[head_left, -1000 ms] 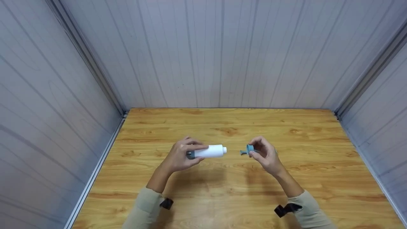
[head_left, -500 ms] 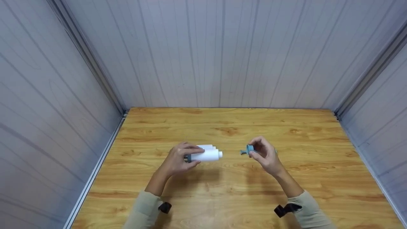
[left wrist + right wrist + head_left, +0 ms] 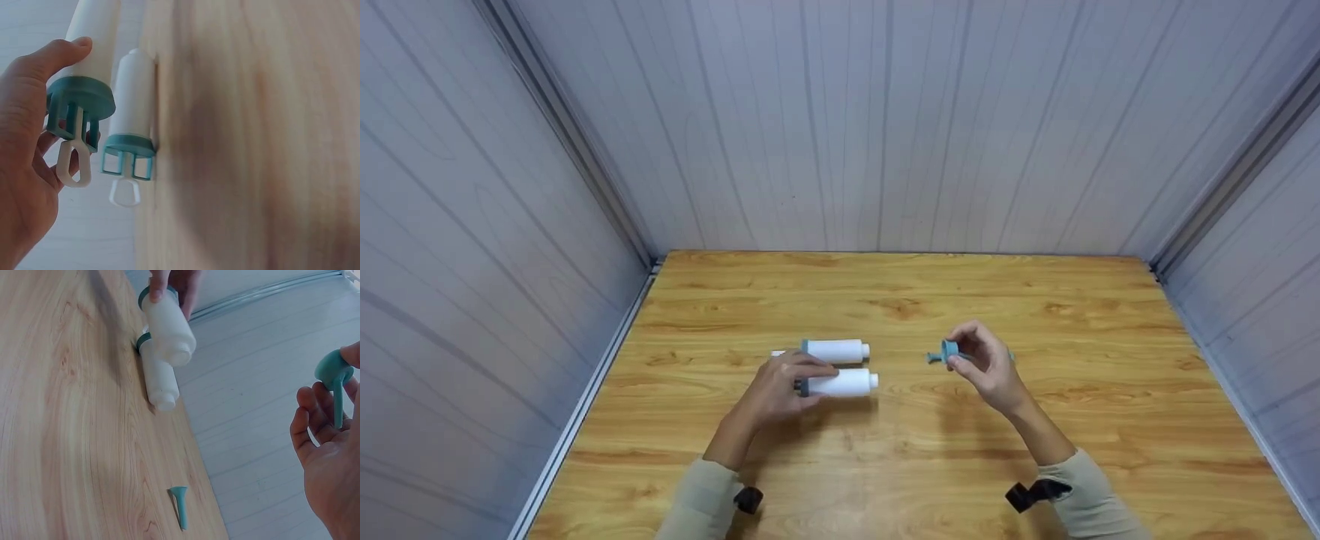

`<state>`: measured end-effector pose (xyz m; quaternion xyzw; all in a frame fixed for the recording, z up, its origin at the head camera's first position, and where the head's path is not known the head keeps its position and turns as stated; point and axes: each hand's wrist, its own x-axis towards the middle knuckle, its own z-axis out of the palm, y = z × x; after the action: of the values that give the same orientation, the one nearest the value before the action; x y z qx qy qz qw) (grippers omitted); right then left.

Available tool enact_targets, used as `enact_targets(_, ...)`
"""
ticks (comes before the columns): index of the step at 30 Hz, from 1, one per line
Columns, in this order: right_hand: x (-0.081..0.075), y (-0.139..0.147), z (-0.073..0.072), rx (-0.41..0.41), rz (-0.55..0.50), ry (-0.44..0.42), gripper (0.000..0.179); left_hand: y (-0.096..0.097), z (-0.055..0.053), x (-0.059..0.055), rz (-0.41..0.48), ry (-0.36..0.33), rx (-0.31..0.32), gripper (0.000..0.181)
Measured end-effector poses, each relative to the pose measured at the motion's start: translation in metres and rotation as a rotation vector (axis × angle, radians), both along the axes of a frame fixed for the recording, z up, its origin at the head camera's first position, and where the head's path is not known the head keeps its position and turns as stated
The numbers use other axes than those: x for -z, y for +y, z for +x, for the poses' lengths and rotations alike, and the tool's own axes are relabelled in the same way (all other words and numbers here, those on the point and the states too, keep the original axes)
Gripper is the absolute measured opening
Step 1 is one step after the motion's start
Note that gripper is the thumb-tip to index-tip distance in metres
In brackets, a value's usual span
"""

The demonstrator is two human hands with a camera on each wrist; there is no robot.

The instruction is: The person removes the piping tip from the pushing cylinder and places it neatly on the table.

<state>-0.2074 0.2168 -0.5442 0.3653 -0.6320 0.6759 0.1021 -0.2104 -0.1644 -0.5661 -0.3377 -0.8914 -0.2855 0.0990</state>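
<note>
My left hand [image 3: 778, 388] grips a white bottle [image 3: 846, 383] near its teal, cage-like end. The bottle lies sideways above the table, its narrow neck toward the right. In the left wrist view a white loop [image 3: 74, 164] hangs from that cage. A second, similar white bottle [image 3: 837, 351] lies on the table just behind it, neck also to the right. My right hand [image 3: 990, 369] pinches a small teal cup-shaped piece [image 3: 950, 349] with a thin stem, well apart from the bottles. The fingers beyond the thumb are partly curled behind it.
Another teal piece [image 3: 180, 508], flared at one end, lies on the table in the right wrist view. The wood-grain table [image 3: 900, 465] meets a pale panelled wall [image 3: 877, 150] at the back, with more panels on both sides.
My left hand has moved slightly left and toward me with its bottle, lowering it in the head view. The second bottle, hidden before, has come into sight. My right hand stays in place.
</note>
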Motion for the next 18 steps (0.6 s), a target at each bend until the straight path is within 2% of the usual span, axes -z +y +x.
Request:
enact_targets(11,0.001,0.001,-0.001,0.006,-0.002,0.025,0.026,0.0,0.0,0.01,-0.11,-0.056,-0.002,0.036)
enact_targets(18,0.003,0.003,0.001,0.026,0.007,-0.021,0.025,-0.001,0.001,0.014,-0.126,-0.072,-0.011,0.036)
